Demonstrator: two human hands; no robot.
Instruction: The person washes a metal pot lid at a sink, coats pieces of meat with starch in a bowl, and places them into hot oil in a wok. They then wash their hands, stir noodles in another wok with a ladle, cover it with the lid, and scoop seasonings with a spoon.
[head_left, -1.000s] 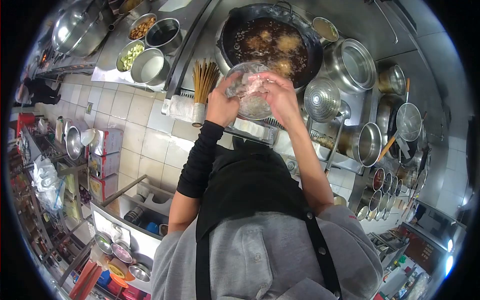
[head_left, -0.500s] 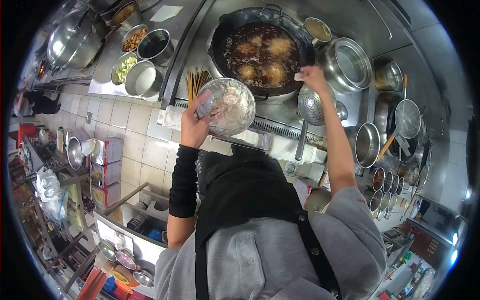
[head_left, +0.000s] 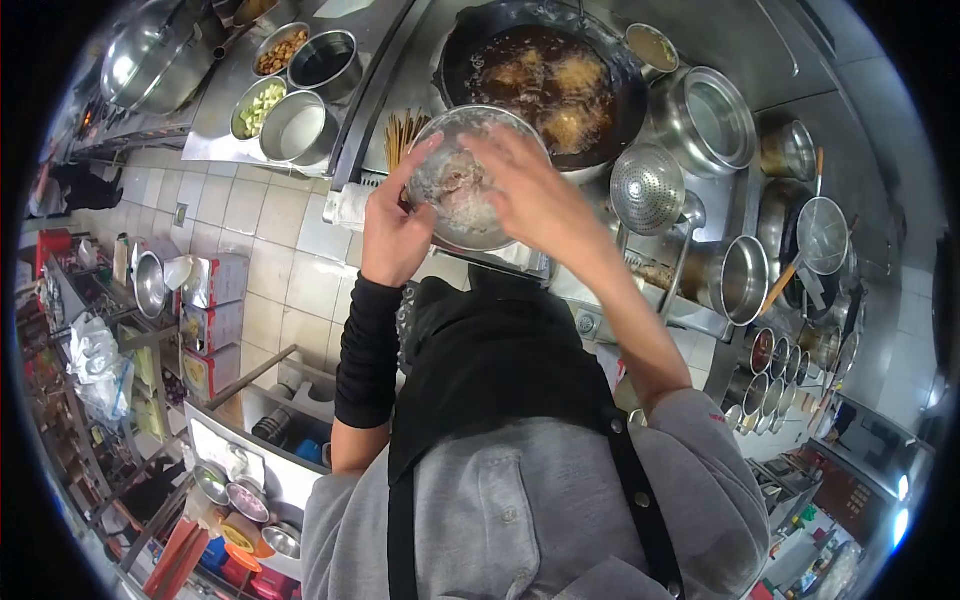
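My left hand [head_left: 402, 222] grips the near left rim of a metal bowl [head_left: 450, 135], thumb over the edge. Inside the bowl lie pale, floury-coated raw pieces [head_left: 465, 205] that look like meat. My right hand [head_left: 540, 195] is over the bowl, its fingers stretched out and blurred, with the thumb apart; I see nothing held in it. Beyond the bowl a black wok [head_left: 458, 62] holds dark, bubbling oil. Golden-brown pieces [head_left: 575, 130] fry in it, and the bowl and my right hand cover its near left part.
A perforated skimmer [head_left: 647, 190] and a ladle [head_left: 692, 210] lie right of the wok. Stacked pots [head_left: 715, 120] stand beyond them. Wooden skewers [head_left: 402, 138] are left of the bowl. A pot of white liquid [head_left: 293, 128] sits further left among other containers.
My right hand has moved from the wok's right edge to over the bowl; the pale piece it held no longer shows in it. The bowl has shifted slightly right, and the view has tilted.
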